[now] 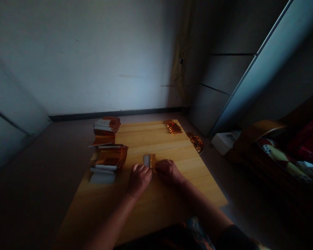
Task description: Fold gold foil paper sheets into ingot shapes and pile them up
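Note:
A small sheet of foil paper (152, 160) lies on the wooden table (135, 139) between my hands, part gold-orange and part pale grey-white, with a fold between the two parts. My left hand (140, 177) is closed at its lower left edge, fingers curled and pressed down. At its right edge my right hand (169, 171) is closed, and its fingertips are mostly hidden. To the left stand stacks of the same foil paper (111, 157), with white backs showing. Near the far right corner sits a row of shiny folded foil pieces (173, 127).
More shiny foil (196, 141) is in a container or pile beyond the table's right edge. A white box (222, 143) rests on the floor near a wooden-armed seat (266, 129) with cloths on it. A pale wall (106, 62) and a tall cabinet (224, 76) stand behind.

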The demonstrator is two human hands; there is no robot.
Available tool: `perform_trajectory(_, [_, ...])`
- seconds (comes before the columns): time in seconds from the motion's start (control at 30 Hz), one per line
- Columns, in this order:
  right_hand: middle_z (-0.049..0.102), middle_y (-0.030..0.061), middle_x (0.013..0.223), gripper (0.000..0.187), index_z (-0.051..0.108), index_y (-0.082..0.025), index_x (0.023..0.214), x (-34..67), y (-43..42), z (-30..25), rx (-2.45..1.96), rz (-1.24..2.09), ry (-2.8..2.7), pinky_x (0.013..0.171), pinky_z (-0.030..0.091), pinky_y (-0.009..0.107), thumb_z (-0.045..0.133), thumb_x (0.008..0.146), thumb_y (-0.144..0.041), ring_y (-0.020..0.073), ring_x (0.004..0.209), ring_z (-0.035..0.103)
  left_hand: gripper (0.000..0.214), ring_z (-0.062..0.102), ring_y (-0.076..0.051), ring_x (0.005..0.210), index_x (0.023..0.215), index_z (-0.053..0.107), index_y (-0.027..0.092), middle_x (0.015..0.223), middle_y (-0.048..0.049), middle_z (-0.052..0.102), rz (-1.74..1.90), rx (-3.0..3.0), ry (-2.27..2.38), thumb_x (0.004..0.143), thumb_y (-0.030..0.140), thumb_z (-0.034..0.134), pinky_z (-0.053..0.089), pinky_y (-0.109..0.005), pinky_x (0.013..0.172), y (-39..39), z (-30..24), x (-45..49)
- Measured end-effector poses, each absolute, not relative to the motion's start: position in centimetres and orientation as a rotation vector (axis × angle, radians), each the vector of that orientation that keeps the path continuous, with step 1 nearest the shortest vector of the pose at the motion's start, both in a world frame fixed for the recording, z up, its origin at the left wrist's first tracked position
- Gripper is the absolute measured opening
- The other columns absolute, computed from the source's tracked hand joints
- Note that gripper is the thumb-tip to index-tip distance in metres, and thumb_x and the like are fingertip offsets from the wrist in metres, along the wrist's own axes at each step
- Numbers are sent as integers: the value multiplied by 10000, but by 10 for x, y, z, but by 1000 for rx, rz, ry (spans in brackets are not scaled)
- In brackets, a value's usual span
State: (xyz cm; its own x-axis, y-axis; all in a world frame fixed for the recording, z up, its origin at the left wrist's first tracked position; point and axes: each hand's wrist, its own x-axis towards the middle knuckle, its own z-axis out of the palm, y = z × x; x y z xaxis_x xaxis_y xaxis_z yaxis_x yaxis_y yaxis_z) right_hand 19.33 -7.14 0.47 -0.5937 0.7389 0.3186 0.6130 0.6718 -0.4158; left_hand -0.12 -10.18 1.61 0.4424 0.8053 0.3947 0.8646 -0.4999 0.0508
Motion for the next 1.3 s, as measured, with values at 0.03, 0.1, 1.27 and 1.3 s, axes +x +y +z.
perform_trajectory(0.03, [653, 41, 1119, 242, 630, -253, 1086, 194, -71, 4, -1046, 369, -2421, 934, 347, 329, 530, 865, -246, 177, 1101, 525, 237, 539, -179, 794, 786, 630, 225, 741, -28, 627, -570, -2524, -1471, 900, 216, 422, 311, -379, 810, -102, 16, -1])
perform_trajectory(0.1, [652, 44, 1128, 246, 633, -257, 1093, 193, -70, 5, -1049, 371, -2424, 936, 348, 336, 517, 877, -248, 179, 1102, 527, 248, 542, -178, 798, 761, 627, 223, 730, -28, 626, -592, -2513, -1476, 897, 198, 421, 304, -386, 831, -104, 17, -1])
perform_trajectory(1.27, [598, 32, 1226, 239, 645, -317, 1103, 192, -59, 6, -1022, 157, -2561, 877, 331, 346, 504, 915, -361, 197, 1074, 497, 205, 566, -165, 727, 828, 636, 239, 729, -18, 651, -635, -2413, -1370, 863, 134, 465, 335, -439, 881, -104, 14, -4])
perform_trajectory(1.3, [596, 32, 1226, 243, 641, -319, 1110, 192, -59, 6, -1010, 142, -2572, 869, 335, 344, 500, 917, -365, 197, 1068, 496, 199, 568, -165, 726, 825, 636, 242, 730, -15, 656, -641, -2408, -1379, 867, 145, 467, 334, -439, 879, -104, 14, -4])
